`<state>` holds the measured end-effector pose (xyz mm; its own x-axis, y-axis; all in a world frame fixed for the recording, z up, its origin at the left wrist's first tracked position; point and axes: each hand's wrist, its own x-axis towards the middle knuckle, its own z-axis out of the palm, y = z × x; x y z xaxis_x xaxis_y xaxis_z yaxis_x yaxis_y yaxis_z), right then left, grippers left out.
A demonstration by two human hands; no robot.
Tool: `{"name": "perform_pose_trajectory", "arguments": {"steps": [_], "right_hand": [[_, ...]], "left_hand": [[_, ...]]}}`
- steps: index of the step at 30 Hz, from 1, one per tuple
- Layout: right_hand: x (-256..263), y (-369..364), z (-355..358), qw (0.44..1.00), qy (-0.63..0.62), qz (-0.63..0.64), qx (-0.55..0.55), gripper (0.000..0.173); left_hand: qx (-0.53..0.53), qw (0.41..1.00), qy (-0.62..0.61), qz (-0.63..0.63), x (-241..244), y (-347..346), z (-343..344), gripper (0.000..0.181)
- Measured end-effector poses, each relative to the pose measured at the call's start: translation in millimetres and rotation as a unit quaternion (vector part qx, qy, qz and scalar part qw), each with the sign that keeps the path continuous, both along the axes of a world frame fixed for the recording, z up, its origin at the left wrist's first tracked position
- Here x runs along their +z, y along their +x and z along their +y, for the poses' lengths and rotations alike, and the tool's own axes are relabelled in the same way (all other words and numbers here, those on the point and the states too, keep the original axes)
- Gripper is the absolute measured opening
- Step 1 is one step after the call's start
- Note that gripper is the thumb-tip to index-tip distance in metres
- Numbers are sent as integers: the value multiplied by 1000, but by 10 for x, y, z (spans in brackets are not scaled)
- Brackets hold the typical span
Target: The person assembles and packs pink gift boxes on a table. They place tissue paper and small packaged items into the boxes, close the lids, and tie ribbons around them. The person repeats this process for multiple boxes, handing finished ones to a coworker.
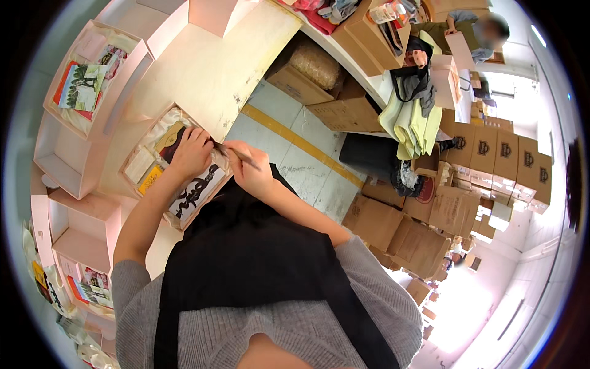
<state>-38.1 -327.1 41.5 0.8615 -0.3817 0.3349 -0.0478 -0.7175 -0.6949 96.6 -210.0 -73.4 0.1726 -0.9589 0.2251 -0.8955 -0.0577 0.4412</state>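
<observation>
A shallow pink gift box (pixel 146 138), lined with pale satin, rests on the table before me. Inside lie a gold and dark-red package (pixel 169 142), a cream carton (pixel 139 164), a yellow packet (pixel 151 179) and a white pack with black brush lettering (pixel 196 191). My left hand (pixel 190 154) is over the box, fingers bent beside the gold and dark-red package; what they grip is hidden. Near the box's right side, my right hand (pixel 251 170) holds a slender dark tool (pixel 246 159), its kind unclear. The tool's far end reaches towards my left fingers.
Another filled pink box (pixel 124 69) and an empty pink box (pixel 69 154) stand left on the pale tabletop (pixel 216 64). Across the tiled floor (pixel 295 143) are cardboard cartons (pixel 345 113) and yellow-green cloth (pixel 408 129). A person (pixel 465 39) stands there holding a pink panel.
</observation>
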Motion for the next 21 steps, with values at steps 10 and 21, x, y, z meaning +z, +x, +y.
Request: {"name": "perform_pose_trajectory", "arguments": {"steps": [10,21], "right_hand": [[215,107,-740,845,433,-168,-266,16],[-1760,836,-1151,600,784,-82,-140,68]], "left_hand": [[210,974,14,-81,-21,45,241,19],[468,879,-61,-67,429,43,1125,26]]}}
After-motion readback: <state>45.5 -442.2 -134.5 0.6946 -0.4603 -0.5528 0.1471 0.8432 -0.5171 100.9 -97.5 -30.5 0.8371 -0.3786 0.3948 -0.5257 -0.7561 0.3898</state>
